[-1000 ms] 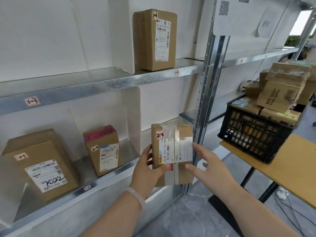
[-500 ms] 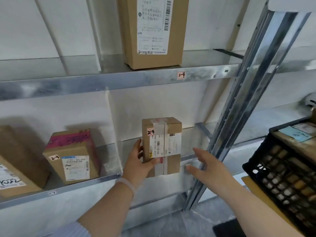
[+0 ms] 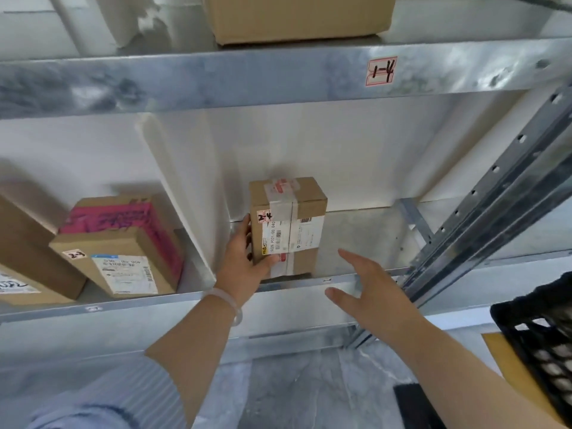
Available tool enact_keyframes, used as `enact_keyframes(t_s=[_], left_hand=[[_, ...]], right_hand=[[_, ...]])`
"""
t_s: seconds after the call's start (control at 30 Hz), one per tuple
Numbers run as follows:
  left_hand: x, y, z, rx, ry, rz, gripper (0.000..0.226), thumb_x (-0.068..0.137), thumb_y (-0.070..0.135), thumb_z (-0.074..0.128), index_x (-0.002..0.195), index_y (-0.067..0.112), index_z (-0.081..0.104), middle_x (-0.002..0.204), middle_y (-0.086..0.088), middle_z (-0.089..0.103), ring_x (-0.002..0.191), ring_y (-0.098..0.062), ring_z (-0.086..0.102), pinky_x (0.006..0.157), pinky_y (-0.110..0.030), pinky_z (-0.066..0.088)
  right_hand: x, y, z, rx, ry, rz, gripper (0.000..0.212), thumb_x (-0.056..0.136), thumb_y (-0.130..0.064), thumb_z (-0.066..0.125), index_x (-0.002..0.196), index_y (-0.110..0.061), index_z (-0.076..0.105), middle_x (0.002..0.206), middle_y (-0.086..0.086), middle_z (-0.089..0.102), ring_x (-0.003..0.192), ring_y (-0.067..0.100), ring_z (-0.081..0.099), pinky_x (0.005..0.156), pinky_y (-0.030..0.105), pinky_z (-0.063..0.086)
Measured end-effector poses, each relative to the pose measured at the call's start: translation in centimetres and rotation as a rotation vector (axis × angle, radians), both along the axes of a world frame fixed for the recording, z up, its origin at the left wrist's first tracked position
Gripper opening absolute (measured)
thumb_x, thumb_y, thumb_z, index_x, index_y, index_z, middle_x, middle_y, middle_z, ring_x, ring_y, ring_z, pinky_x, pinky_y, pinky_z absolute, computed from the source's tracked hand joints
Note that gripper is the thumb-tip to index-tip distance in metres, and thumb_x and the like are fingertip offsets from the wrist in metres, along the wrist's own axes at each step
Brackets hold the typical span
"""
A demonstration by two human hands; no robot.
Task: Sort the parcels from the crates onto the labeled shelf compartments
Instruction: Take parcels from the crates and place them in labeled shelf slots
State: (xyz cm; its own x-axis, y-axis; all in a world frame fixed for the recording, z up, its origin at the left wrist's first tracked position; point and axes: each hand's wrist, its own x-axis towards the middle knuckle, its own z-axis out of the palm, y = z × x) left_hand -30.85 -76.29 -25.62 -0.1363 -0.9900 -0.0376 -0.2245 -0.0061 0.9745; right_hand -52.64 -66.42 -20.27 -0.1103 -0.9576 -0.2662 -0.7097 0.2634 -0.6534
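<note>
The left grip point(image 3: 244, 264) clasps the left side of the 2-4 parcel point(image 3: 289, 224), thumb on its front. The parcel stands upright on the lower shelf point(image 3: 359, 239), just right of the white divider point(image 3: 185, 212). The right grip point(image 3: 368, 292), fingers spread and empty, hovers clear of it.

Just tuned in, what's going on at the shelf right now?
A person is placing a taped cardboard parcel marked 2-4 upright in the lower shelf compartment right of the white divider. It looks set down or very nearly so. The left hand grips its left side and lower front corner. The right hand is open beside it, not touching. A parcel marked 2-3 sits in the compartment to the left, and a black crate is at lower right.
</note>
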Motion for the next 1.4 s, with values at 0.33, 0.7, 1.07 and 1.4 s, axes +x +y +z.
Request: enact_keyframes(t_s=[0.33,0.7,1.07,1.4], left_hand=[[0.5,-0.4,-1.2,-0.008,-0.103,-0.025,0.065,0.087,-0.003,0.070,0.138,0.027,0.043,0.129,0.013,0.061,0.112,0.016,0.055,0.091,-0.008,0.048],[1.3,2.0,-0.7,-0.043,-0.169,-0.011,0.064,0.088,0.010,0.073,0.135,0.043,0.045,0.127,0.022,0.061,0.124,0.000,0.054,0.107,-0.033,0.049],[7.3,11.7,1.2,-0.120,-0.848,-0.046,0.070,0.096,0.051,0.052,0.156,0.031,0.023,0.161,0.009,0.029,0.148,-0.013,0.026,0.121,-0.032,0.027],[22.1,24.4,7.0,-0.269,-1.224,0.255,0.065,0.092,0.056,0.052,0.150,0.028,0.042,0.154,-0.002,0.044,0.139,-0.029,0.045,0.112,-0.048,0.041]], right_hand=[[0.8,-1.4,-1.3,0.024,0.034,0.068,0.076,0.088,-0.051,0.062,0.149,-0.046,0.017,0.156,-0.016,0.024,0.141,0.009,0.030,0.111,0.028,0.029],[1.8,-0.5,-2.0,0.011,0.133,0.196,0.079,0.088,-0.054,0.060,0.151,-0.040,0.014,0.158,-0.014,0.022,0.142,0.011,0.027,0.114,0.031,0.029],[7.7,3.5,-0.2,-0.089,0.309,0.380,0.077,0.090,-0.059,0.052,0.152,-0.036,0.012,0.161,-0.012,0.015,0.148,0.013,0.018,0.119,0.035,0.020],[24.0,9.8,3.7,-0.328,0.401,0.787,0.086,0.089,-0.066,0.047,0.153,-0.039,-0.004,0.163,-0.010,-0.009,0.150,0.015,-0.006,0.115,0.033,-0.010]])
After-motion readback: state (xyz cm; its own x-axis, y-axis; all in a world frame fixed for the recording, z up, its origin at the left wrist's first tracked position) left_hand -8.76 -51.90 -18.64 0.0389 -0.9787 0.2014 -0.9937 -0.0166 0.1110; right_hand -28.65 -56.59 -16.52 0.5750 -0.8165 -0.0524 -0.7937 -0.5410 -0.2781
